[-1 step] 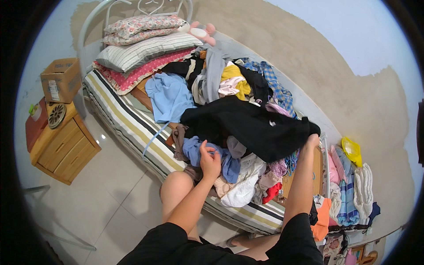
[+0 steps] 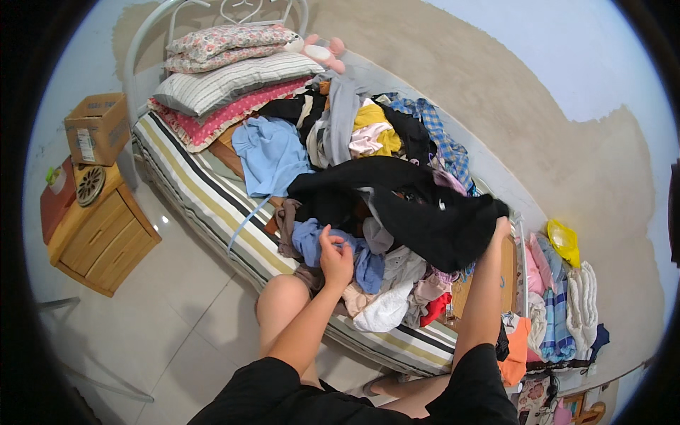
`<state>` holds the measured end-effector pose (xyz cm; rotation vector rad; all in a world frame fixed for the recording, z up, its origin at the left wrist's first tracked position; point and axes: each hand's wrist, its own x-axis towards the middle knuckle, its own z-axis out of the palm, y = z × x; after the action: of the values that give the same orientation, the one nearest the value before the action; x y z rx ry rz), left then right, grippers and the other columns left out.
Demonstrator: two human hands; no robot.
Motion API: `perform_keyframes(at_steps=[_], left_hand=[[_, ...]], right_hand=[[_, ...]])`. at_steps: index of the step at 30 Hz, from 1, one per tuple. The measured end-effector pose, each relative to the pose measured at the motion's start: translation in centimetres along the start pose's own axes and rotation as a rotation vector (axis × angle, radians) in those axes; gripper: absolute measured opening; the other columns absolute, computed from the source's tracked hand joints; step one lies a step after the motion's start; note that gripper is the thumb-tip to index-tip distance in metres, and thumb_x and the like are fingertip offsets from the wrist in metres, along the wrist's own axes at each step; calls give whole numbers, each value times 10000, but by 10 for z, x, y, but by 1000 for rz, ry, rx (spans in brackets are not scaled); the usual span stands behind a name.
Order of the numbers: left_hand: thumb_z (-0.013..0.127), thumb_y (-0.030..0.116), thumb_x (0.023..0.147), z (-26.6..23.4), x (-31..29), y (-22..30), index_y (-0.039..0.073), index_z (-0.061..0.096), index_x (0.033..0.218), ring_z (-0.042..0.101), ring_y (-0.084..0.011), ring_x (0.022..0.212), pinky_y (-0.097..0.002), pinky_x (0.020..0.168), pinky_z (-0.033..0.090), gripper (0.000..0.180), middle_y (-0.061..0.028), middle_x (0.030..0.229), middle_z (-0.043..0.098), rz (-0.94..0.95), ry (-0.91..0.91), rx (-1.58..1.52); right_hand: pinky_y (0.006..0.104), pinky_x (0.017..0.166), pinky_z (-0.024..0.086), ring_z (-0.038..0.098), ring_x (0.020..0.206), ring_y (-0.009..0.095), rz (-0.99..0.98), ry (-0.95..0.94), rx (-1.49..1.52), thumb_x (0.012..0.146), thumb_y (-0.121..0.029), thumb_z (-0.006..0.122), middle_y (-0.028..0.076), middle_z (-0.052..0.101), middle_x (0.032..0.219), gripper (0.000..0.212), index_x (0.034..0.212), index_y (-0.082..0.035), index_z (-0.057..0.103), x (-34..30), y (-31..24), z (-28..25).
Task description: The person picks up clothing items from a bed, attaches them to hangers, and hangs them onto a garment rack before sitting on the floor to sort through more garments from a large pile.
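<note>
My right hand (image 2: 501, 227) is closed on the right end of a black garment (image 2: 425, 205). The cloth is lifted and stretches left across the heap, with a grey edge showing where it folds open. My left hand (image 2: 336, 258) hovers by a blue garment (image 2: 308, 237), fingers loosely bent and apart, with nothing visible in them. Beside it lie a brown cloth (image 2: 287, 225) and a white lacy garment (image 2: 386, 308). Beyond the black cloth are a light blue shirt (image 2: 269, 156), a grey garment (image 2: 343, 106), a yellow one (image 2: 391, 142) and a blue plaid one (image 2: 450, 152).
Striped bedding (image 2: 205, 191) covers the bed, with a grey striped pillow (image 2: 234, 85) and floral pillows (image 2: 227, 46) at its head. A wooden nightstand (image 2: 106, 237) bears a cardboard box (image 2: 98, 131). Folded textiles (image 2: 581, 304) and a yellow bag (image 2: 563, 241) lie past the bed's right end.
The black garment has shifted slightly, its near edge folding up to show a grey edge and a gap beneath. My right hand has moved a little down and left; my left hand is nearly still.
</note>
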<state>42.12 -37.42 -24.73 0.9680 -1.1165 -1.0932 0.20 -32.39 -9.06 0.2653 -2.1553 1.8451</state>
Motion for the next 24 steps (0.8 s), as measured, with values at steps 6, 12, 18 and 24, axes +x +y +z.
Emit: perform_keyframes(at_steps=[6, 12, 18, 24], left_hand=[[559, 30, 772, -15, 10, -3, 49, 328, 1304, 531, -174, 590, -315, 606, 442, 581, -76, 911, 535, 29, 38, 66], [558, 34, 771, -8, 4, -7, 50, 342, 1298, 533, -179, 591, -319, 605, 448, 570, -84, 912, 534, 27, -3, 68], [557, 37, 773, -8, 6, -9, 44, 344, 1296, 537, -199, 615, -326, 614, 449, 565, -88, 891, 536, 33, -23, 80], [553, 44, 784, -14, 13, -11, 40, 329, 1303, 536, -206, 630, -330, 623, 446, 566, -81, 871, 542, -10, 6, 50]], right_hand=[[392, 965, 366, 477, 1125, 374, -916, -343, -367, 717, -56, 539, 244, 521, 1175, 429, 1139, 21, 537, -173, -25, 26], [413, 1000, 336, 391, 1203, 396, -1021, -666, -99, 696, -138, 704, 231, 392, 1313, 778, 1366, -94, 311, -301, -81, 75], [425, 797, 469, 549, 952, 391, -747, -1011, -587, 679, -80, 671, 167, 503, 1004, 493, 1146, -181, 548, -319, -58, 97], [312, 549, 487, 617, 623, 199, -171, -1248, -78, 761, -56, 556, 115, 618, 784, 259, 1014, -24, 601, -282, -78, 37]])
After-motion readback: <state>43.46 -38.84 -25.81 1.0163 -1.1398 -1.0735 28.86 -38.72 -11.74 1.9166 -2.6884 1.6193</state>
